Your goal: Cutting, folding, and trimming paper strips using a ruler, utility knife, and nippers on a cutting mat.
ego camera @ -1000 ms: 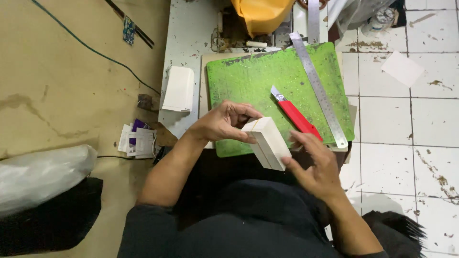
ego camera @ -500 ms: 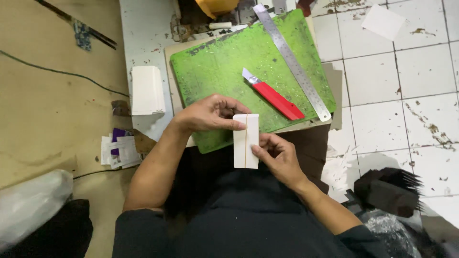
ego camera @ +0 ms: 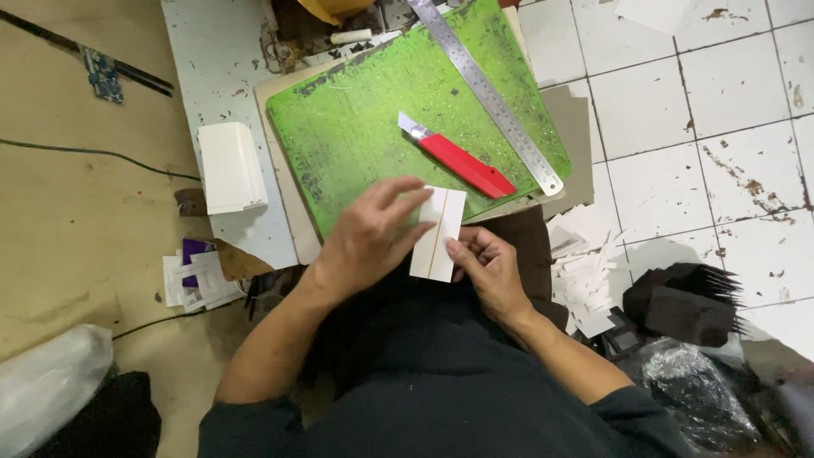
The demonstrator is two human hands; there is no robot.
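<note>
Both hands, left hand [ego camera: 366, 236] and right hand [ego camera: 485, 270], pinch the white folded card box [ego camera: 437, 233], seemingly part-assembled; red cutter [ego camera: 458, 157] idle on green mat [ego camera: 373, 110].

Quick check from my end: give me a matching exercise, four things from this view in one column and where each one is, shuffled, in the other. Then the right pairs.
Things:
1. knife
2. ruler
3. white stack
4. scraps

Places:
A. on the tile floor, beside the right hand
B. on the white board, left of the mat
C. flat in the middle of the mat
D. along the mat's right edge, slanted

Pairs: 1-C, 2-D, 3-B, 4-A

The folded white piece is held between both hands; the left hand grips its left side.
</note>
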